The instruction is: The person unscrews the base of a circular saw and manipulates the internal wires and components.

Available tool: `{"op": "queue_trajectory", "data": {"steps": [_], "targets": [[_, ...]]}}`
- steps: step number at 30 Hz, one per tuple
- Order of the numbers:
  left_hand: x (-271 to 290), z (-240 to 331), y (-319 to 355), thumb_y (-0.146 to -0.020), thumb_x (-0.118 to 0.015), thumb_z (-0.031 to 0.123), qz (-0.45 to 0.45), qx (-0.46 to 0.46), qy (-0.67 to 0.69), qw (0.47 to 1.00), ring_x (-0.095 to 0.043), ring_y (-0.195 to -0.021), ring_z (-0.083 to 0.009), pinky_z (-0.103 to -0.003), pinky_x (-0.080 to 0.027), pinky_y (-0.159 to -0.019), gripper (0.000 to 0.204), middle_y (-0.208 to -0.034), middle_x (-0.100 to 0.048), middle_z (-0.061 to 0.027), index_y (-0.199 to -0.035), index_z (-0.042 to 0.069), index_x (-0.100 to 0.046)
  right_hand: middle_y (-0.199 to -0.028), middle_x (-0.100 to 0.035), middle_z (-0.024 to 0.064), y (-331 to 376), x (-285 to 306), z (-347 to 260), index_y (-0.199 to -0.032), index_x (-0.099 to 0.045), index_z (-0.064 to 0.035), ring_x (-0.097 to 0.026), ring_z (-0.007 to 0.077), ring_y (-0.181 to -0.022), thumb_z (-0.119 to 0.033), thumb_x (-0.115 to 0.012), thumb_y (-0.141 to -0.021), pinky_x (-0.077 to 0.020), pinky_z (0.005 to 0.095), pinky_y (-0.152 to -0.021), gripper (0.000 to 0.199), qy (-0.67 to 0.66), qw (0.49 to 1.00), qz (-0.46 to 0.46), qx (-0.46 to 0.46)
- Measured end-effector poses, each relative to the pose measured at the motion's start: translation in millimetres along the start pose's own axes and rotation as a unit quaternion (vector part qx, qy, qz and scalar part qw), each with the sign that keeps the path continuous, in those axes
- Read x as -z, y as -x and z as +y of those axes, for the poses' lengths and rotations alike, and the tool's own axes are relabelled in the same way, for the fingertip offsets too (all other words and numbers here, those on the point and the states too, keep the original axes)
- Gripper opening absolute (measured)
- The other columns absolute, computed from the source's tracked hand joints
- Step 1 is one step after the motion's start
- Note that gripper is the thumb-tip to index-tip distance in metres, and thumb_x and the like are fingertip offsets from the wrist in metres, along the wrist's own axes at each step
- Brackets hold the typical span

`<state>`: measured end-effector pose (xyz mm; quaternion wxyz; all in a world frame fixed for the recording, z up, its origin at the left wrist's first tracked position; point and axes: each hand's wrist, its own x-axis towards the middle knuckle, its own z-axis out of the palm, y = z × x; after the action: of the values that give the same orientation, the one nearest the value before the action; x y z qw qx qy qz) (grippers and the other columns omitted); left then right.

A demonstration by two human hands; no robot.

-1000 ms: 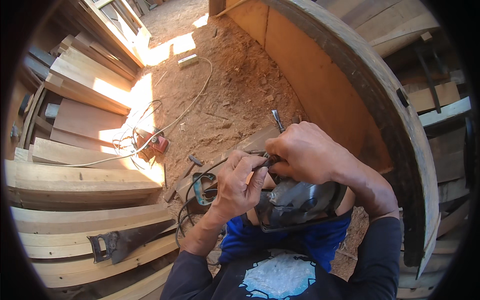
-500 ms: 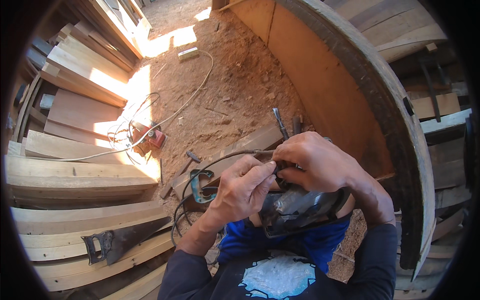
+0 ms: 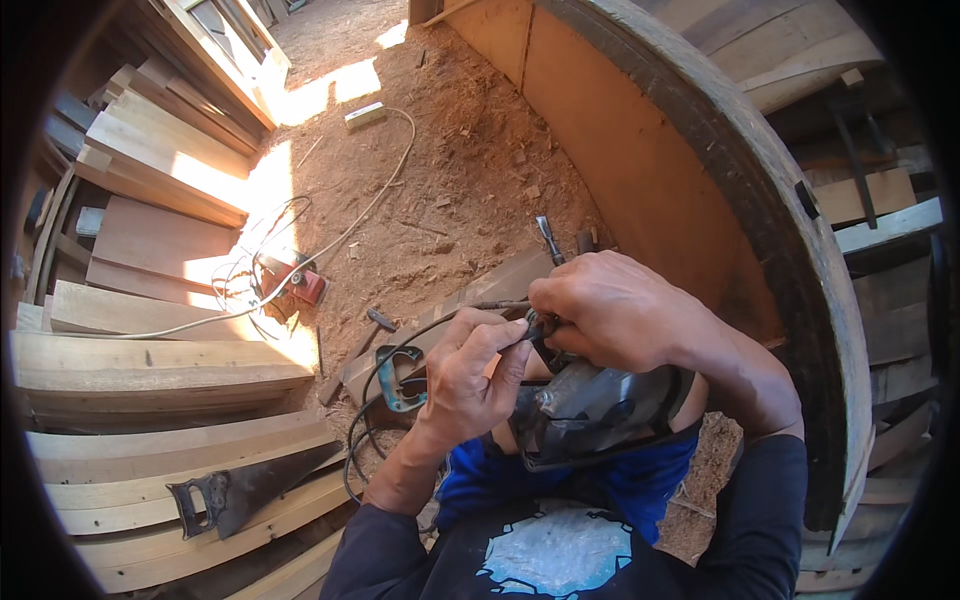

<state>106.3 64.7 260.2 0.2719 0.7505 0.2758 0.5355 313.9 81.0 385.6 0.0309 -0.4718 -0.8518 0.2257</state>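
While a dark part (image 3: 540, 325) is being pinched between thumb and forefinger of the left hand (image 3: 472, 368), its other side is being gripped by the bent fingers of the right hand (image 3: 632, 308). The other left fingers are being held curled; the right fingertips are being partly hidden, so their exact contact can't be told. The part is being held up just above the black tool (image 3: 590, 410), close to where the cable (image 3: 497, 304) is being brought in from the left, over the left knuckles. The black tool is being held in front of the blue shorts (image 3: 480, 490). Left of the left hand, a teal handle (image 3: 387, 385) is being passed by the cable's loop; whether it is being joined to the black tool can't be told.

Beyond the hands, a chisel (image 3: 546, 238) is being seen by a board (image 3: 500, 280), with a hammer (image 3: 381, 320) at the board's left end. Farther left, a handsaw (image 3: 250, 492) is being borne by planks (image 3: 170, 365). Near the sunlit patch, a red tool (image 3: 300, 282) is being crossed by a white cord (image 3: 350, 228), which is being led to a power strip (image 3: 365, 115). On the right, the floor is being bounded by a curved panel (image 3: 640, 170).
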Motion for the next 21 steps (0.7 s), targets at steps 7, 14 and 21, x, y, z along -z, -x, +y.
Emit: {"op": "queue_trajectory", "data": {"steps": [7, 14, 21], "targets": [[7.4, 3.2, -9.1, -0.091, -0.077, 0.000, -0.023, -0.033, -0.048, 0.998, -0.069, -0.076, -0.0298, -0.037, -0.056, -0.066, 0.019, -0.092, -0.066, -0.0165, -0.109, -0.002, -0.071, -0.094, -0.067, 0.0208, -3.0, 0.1, 2.3, -0.096, -0.067, 0.0019, -0.066, 0.0437, -0.096, -0.012, -0.077, -0.084, -0.0519, 0.0526, -0.081, 0.021, 0.009, 0.998, -0.037, 0.050], [18.4, 1.7, -18.2, -0.091, -0.076, 0.000, -0.069, -0.035, 0.012, 0.997, -0.068, -0.076, -0.0305, -0.038, -0.055, -0.066, 0.015, -0.088, -0.066, -0.0152, -0.106, -0.002, -0.071, -0.095, -0.066, 0.0185, -3.7, -9.9, 19.2, -0.105, -0.069, 0.0010, -0.065, 0.0413, -0.099, -0.008, -0.080, -0.080, -0.0522, 0.0504, -0.082, 0.029, -0.033, 0.989, 0.004, 0.141], [21.7, 3.5, -25.3, -0.090, -0.075, -0.001, -0.118, 0.046, 0.039, 0.991, -0.071, -0.081, -0.0319, -0.038, -0.056, -0.072, 0.019, -0.094, -0.070, -0.0173, -0.109, -0.002, -0.072, -0.099, -0.068, 0.0197, -2.3, -9.0, 23.1, -0.104, -0.070, 0.0013, -0.066, 0.0425, -0.100, -0.006, -0.082, -0.078, -0.0531, 0.0499, -0.083, 0.029, -0.068, 0.988, 0.021, 0.135]]}}
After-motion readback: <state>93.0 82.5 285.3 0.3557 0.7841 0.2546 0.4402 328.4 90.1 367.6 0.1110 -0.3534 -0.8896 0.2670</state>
